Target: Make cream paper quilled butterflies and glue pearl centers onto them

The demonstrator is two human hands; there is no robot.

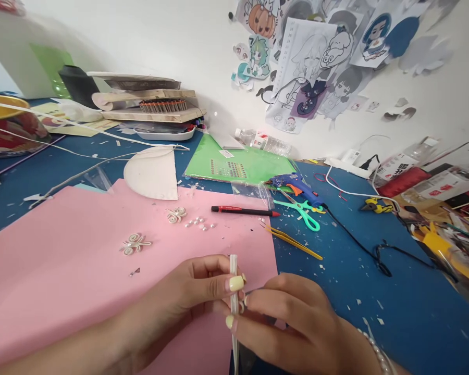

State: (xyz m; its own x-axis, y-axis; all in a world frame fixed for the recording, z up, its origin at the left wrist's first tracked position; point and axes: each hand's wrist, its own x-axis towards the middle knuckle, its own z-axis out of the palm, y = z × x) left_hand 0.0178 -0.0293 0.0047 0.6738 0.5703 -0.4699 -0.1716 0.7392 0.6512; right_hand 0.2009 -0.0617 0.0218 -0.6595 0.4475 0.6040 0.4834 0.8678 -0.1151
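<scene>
Between thumb and fingers, my left hand [203, 291] pinches a bundle of white cord [233, 265] that stands roughly upright, its short end poking above the thumb. Just below, my right hand [293, 317] pinches the same cord, and a small loop shows by its fingertips. The long ends hang down past the bottom edge. Behind my hands, on a pink sheet [82, 281], lie two curled cord ornaments, one with a pearl [134, 243] and one farther back [176, 214]. Several loose white pearls [197, 223] are scattered beside them.
A red-black pen [244, 211], yellow tweezers [293, 242], turquoise scissors [307, 214] and a blue glue gun [295, 185] lie to the right. A white half-round piece [152, 174] and green sheet [207, 156] lie behind. Yellow-handled pliers [379, 205] are far right; scraps dot the blue table.
</scene>
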